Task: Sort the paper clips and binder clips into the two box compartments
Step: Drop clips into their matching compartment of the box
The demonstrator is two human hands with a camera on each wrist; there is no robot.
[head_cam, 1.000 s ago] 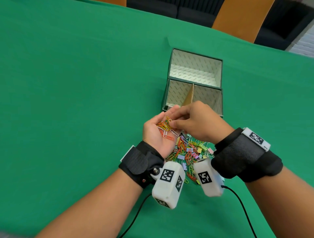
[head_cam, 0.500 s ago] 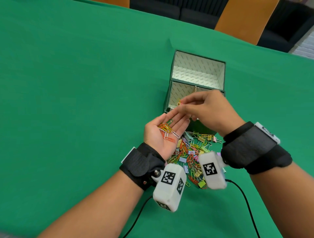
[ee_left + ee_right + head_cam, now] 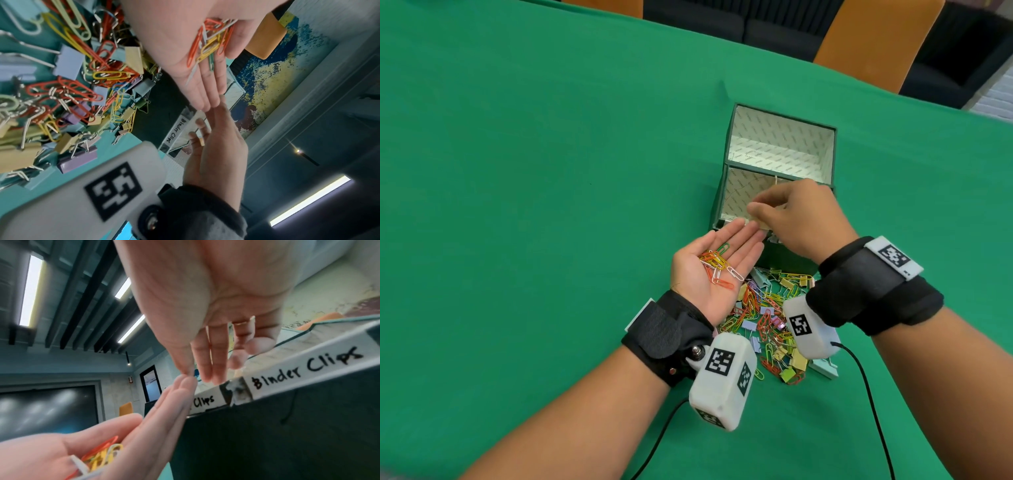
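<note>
Left hand (image 3: 717,265) flat, fingers together, cupping paper clips (image 3: 717,265) — right hand (image 3: 796,219) fingers loosely extended over box (image 3: 726,192) at 12 o'clock.

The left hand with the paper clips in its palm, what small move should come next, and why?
Probably tip the left hand forward over the box rim, so the paper clips slide into the near-left compartment. That palm is open and flat with its fingertips at the rim, the strip ahead of them ends in "Clips", and the right hand hovers over the box, apparently empty.

One box (image 3: 726,192), two hands (image 3: 714,270), countless mixed clips (image 3: 767,308)
</note>
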